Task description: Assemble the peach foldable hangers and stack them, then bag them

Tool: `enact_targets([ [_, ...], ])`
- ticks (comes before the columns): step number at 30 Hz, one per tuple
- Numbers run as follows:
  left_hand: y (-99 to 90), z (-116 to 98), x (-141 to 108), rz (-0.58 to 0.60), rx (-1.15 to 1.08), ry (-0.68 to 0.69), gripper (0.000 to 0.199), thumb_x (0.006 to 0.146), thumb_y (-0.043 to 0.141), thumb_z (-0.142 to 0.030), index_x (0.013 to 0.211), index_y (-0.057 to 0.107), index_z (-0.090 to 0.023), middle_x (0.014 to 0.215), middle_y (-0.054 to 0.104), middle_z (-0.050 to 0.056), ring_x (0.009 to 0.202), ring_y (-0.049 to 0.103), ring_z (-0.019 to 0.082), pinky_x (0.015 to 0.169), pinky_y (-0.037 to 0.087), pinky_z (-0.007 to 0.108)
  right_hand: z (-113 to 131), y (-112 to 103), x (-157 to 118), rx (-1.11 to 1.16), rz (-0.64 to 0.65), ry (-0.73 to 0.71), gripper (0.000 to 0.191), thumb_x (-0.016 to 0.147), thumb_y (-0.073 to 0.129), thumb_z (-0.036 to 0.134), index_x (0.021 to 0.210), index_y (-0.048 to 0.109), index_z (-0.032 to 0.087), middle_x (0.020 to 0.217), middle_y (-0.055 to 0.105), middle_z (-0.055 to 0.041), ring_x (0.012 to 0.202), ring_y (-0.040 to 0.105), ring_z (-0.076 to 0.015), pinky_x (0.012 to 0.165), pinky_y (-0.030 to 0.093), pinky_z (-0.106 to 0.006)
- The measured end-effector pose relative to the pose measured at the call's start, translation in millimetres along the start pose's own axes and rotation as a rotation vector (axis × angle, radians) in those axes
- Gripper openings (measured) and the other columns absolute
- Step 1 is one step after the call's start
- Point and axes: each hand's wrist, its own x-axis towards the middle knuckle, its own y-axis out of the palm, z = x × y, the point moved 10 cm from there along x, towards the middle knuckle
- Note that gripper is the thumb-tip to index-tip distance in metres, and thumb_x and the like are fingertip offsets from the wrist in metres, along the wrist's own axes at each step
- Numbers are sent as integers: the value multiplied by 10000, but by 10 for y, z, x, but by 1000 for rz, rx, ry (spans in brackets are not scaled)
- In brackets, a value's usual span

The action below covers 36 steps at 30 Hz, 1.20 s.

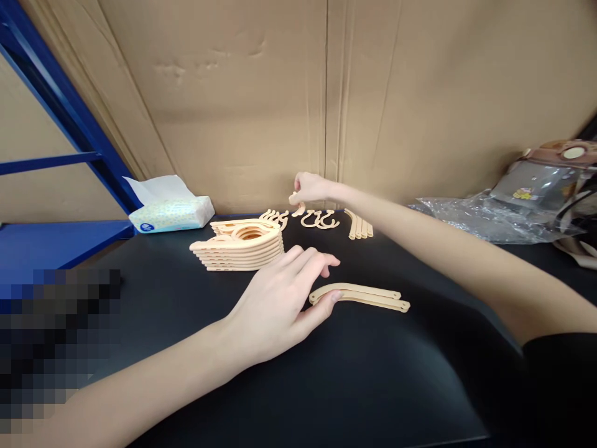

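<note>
My left hand [284,298] hovers over the black table with its fingers apart, its thumb by the left end of two cream plastic hanger arms [364,294]. Those arms lie side by side. Farther off, my right hand [311,186] pinches a cream hanger hook [298,207] near the cardboard wall. Loose hooks [319,219] lie just below it, with more hooks [275,216] to the left. Several slim hanger arms [358,224] lie in a row beneath my right forearm. Left of my left hand is a stack of cream folding hangers [237,246].
A tissue pack [172,213] sits at the back left beside a blue metal frame [93,155]. Clear plastic wrapping [485,221] and a transparent bag [536,180] with brown trim are at the right. The cardboard wall [242,93] borders the black table [326,386].
</note>
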Motion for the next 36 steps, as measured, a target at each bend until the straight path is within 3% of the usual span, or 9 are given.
enact_targets([
  [3,-17,14,1,-4,-16,-11,259,935,452,-327,1139,492,-173,970,591,40,834,525,183,707,415,313,-35,-233,-315,60,-96,-102,290,655,632,202,902,483,173,846,598,-10,708,521,-119,564,376,-226],
  [7,-31,89,2,-4,-129,-94,255,940,445,-327,1153,490,-193,992,580,37,874,537,177,750,442,309,-49,-337,-971,177,-71,-326,302,636,603,147,845,394,210,770,588,23,635,527,-100,572,398,-230],
  [11,6,219,68,-6,-296,-235,269,933,461,-343,1175,493,-230,1114,565,37,969,546,177,797,476,310,-233,-295,-1511,104,-25,-322,318,622,603,143,847,396,228,756,566,45,630,535,-102,567,396,-222],
  [15,122,374,287,-46,-500,-328,380,921,480,-343,1281,442,-228,1323,484,56,1136,516,180,912,469,322,-289,-210,-1800,35,23,-313,294,634,574,121,839,400,239,726,538,46,616,505,-114,551,365,-232],
  [19,355,526,551,-2,-729,-430,556,870,564,-271,1377,354,-186,1416,422,108,1145,548,181,955,455,332,-221,-142,-1912,-34,43,-350,277,630,541,97,818,397,242,737,530,41,602,477,-114,518,333,-231],
  [23,530,502,703,138,-832,-412,352,833,572,-166,1178,569,-98,1082,669,118,964,637,192,775,508,304,-213,-135,-1923,-26,5,-362,260,642,541,97,809,399,237,698,498,53,557,435,-100,504,312,-225],
  [26,512,579,685,83,-811,-417,214,814,594,-191,1003,652,-106,988,690,92,886,642,186,678,504,276,-264,-141,-1889,87,-41,-370,204,699,539,120,839,439,230,727,518,46,594,475,-102,551,358,-225],
  [31,489,720,513,-23,-772,-489,243,796,621,-219,1009,638,-105,899,677,71,781,637,165,592,506,254,-470,-77,-1794,404,-85,-302,156,782,596,247,923,541,210,811,608,3,726,590,-132,640,464,-257],
  [36,456,617,418,27,-544,-426,230,880,541,-323,1004,637,-155,853,685,46,738,633,166,640,499,286,-595,52,-1771,472,-68,-232,196,804,611,325,961,614,208,768,663,5,547,563,-102,543,459,-247],
])
